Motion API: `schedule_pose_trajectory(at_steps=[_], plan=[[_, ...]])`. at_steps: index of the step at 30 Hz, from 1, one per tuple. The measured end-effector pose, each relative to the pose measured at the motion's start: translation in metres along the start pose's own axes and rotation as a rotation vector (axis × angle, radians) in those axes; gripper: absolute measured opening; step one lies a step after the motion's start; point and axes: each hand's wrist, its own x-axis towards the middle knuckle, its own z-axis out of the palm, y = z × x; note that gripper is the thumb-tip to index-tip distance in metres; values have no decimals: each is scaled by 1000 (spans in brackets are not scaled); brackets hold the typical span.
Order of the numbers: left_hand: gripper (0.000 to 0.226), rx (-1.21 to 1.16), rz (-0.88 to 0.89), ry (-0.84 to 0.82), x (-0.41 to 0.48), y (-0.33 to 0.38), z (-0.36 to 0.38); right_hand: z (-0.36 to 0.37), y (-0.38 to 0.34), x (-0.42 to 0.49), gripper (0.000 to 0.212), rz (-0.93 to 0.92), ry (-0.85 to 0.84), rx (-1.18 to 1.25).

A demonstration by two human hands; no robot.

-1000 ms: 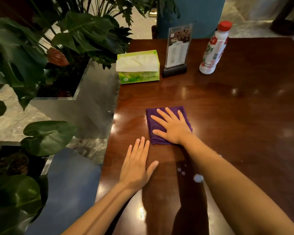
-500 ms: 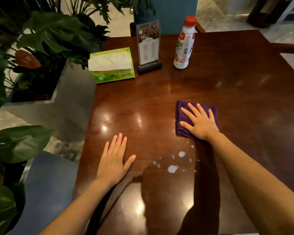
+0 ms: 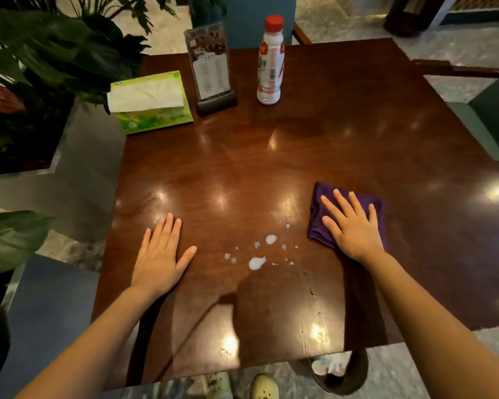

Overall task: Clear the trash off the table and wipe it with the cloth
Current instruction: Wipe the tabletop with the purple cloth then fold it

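Head view. The table (image 3: 314, 145) is dark, glossy brown wood with a square top that reflects ceiling lights; stone-patterned flooring surrounds it, and broad-leaved plants (image 3: 55, 53) stand at its left. Along the far edge: a green tissue box (image 3: 152, 103), an upright clear menu stand (image 3: 211, 67) on a dark base, and a white plastic bottle (image 3: 270, 61) with a red cap. White liquid droplets (image 3: 257, 262) lie between the hands. The left hand (image 3: 159, 260) rests flat, fingers together, empty. The right hand (image 3: 353, 226), fingers spread, presses the folded purple cloth (image 3: 317, 214) flat near the table's right side.
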Motion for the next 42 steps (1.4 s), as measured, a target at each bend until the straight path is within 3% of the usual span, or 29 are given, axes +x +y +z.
schedule_pose_trajectory(at_steps=[6,10,14,19,24,30,35,42], plan=[[89,11,-3,-20,0,4,-3,19,-41,-42,69,-78,33,82],[89,15,-6,-21,0,5,-3,22,-71,-41,63,-85,46,295],[89,8,-10,-37,1,4,-2,26,-103,-46,52,-161,8,358],[88,-5,-11,-22,1,3,1,38,-146,-60,67,-262,-47,172],[80,-10,-14,-28,0,5,-2,51,-168,-68,61,-256,40,-77],[78,-61,-121,99,-34,19,3,51,-172,-67,68,-224,-6,-111],[88,-58,-140,72,-49,21,13,37,-165,-48,79,-347,-25,-163],[81,-45,-140,99,-49,22,16,49,-170,-44,70,-478,44,-156]])
